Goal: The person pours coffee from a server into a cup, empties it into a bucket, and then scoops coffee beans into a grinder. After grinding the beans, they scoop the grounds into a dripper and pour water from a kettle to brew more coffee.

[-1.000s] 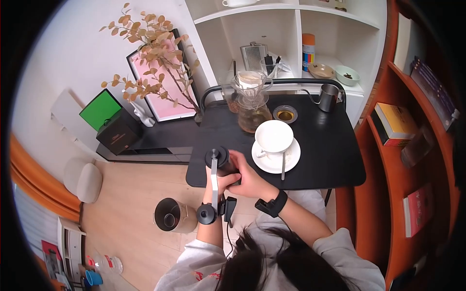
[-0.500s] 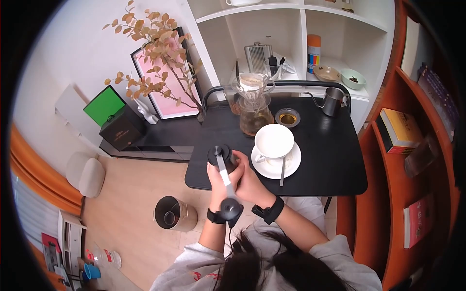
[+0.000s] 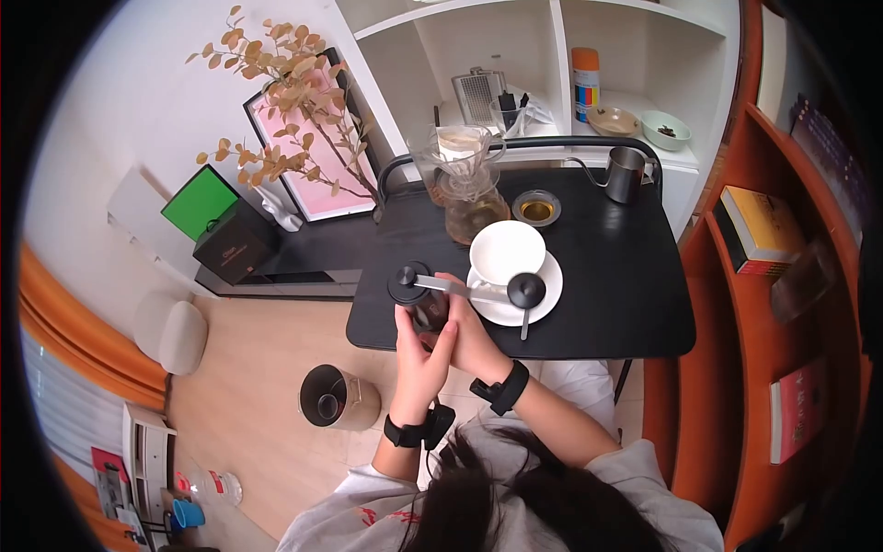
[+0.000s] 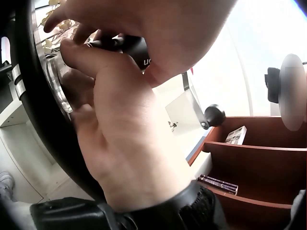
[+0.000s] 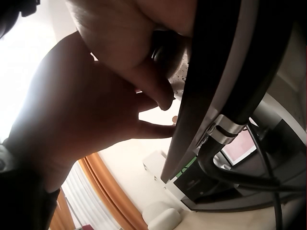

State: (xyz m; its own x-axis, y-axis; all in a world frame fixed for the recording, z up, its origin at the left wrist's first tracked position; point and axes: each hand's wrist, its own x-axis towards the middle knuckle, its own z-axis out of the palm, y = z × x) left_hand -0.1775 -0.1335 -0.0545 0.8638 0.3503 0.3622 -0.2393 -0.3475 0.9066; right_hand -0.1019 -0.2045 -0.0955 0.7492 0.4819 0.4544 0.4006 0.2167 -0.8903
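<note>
Both hands hold a black hand coffee grinder (image 3: pixel 425 308) above the front left edge of the black table. My left hand (image 3: pixel 423 366) grips its body from the near side, thumb up along it. My right hand (image 3: pixel 476 342) wraps the body from the right, its fingertips partly hidden behind the crank. The grinder's silver crank arm (image 3: pixel 460 288) points right, and its black knob (image 3: pixel 525 291) overlaps the saucer in the head view. A white cup (image 3: pixel 508 250) sits on the saucer (image 3: pixel 552 293) with a spoon (image 3: pixel 525 324). Fingers hide the grinder's lower part.
On the table (image 3: pixel 625 294) stand a glass coffee server (image 3: pixel 474 219) topped by a dripper (image 3: pixel 463 155), a small dish (image 3: pixel 536 210) and a gooseneck kettle (image 3: pixel 625 175). A bin (image 3: pixel 354 400) is on the floor at left. Orange-brown shelves (image 3: pixel 708 368) rise at right.
The crank has swung from pointing toward the body to pointing right, its knob now over the saucer. The hands keep hold of the grinder and have shifted slightly forward.
</note>
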